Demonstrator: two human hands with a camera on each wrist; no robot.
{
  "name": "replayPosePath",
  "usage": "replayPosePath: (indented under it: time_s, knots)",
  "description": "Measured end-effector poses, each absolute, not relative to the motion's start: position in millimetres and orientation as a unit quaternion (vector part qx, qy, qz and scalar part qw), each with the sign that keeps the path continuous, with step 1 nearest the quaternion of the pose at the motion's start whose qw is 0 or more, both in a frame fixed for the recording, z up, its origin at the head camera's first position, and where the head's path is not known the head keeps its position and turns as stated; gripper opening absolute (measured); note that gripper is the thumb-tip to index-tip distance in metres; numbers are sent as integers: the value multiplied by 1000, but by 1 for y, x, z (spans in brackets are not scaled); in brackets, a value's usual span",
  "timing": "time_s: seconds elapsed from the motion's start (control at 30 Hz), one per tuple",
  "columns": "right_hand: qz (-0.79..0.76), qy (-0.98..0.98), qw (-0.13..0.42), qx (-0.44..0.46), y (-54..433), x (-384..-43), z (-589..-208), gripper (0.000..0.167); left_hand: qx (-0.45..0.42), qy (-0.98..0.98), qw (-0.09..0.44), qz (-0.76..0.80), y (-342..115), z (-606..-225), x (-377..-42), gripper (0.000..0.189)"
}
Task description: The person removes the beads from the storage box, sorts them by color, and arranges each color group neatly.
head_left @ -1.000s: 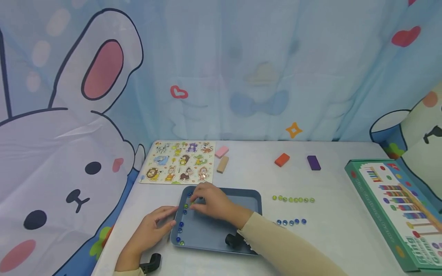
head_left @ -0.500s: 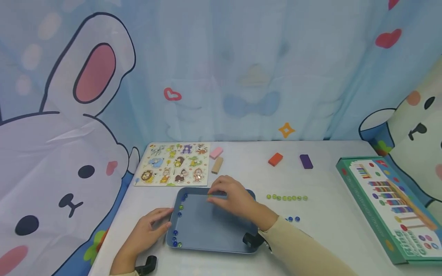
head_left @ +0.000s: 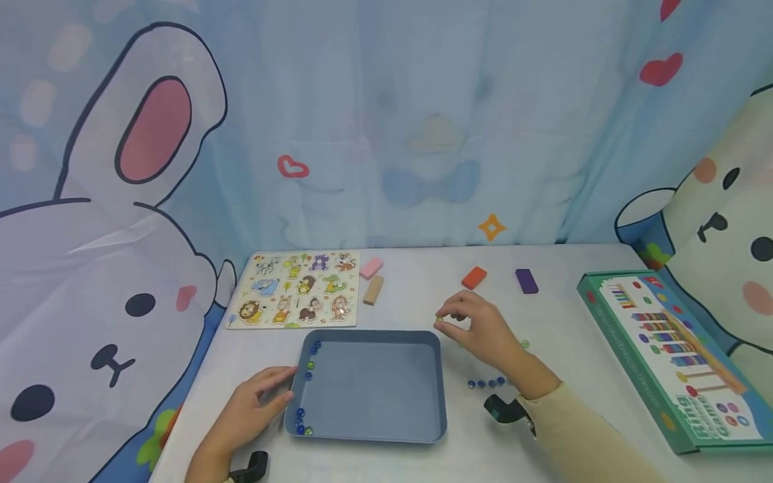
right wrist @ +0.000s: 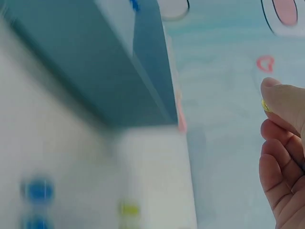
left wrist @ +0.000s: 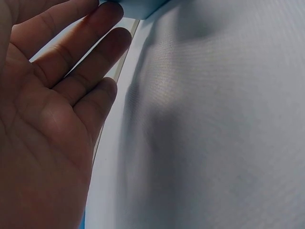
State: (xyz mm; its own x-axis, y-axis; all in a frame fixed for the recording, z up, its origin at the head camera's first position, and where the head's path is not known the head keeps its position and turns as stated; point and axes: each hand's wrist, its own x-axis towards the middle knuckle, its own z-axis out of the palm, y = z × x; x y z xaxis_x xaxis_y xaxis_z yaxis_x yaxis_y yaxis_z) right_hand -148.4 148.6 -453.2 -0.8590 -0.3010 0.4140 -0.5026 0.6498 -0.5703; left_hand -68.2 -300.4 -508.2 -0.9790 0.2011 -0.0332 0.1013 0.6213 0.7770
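My right hand [head_left: 480, 332] pinches a yellow-green glass marble [right wrist: 267, 106] between thumb and index finger, above the table just off the tray's back right corner. The blue-grey tray [head_left: 374, 389] lies flat, with blue marbles [head_left: 300, 412] and a few yellow-green ones along its left side. My left hand [head_left: 250, 406] is at the tray's left rim, fingers loosely extended; in the left wrist view its palm is bare. Right of the tray runs a row of blue marbles [head_left: 481, 384], and a yellow-green marble [head_left: 525, 344] shows behind my right wrist, which hides others.
An animal picture puzzle board [head_left: 292, 290] lies behind the tray, beside pink [head_left: 371, 268] and tan [head_left: 373, 290] blocks. An orange block [head_left: 474, 278] and a purple block [head_left: 527, 281] sit farther right. A green-edged box [head_left: 670, 362] occupies the table's right side.
My right hand has moved right, from above the tray's left side out past its right edge, carrying the yellow-green marble. My left hand stays at the left rim. The head view has shifted slightly.
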Motion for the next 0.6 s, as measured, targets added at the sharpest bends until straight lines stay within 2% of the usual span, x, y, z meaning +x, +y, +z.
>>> replayPosePath:
  time_s: [0.23, 0.6]
  knots:
    - [322, -919, 152, 169, 195, -149, -460, 17, 84, 901, 55, 422, -300, -507, -67, 48]
    - [278, -952, 114, 63, 267, -138, -485, 13, 96, 906, 43, 411, -298, -506, -67, 47]
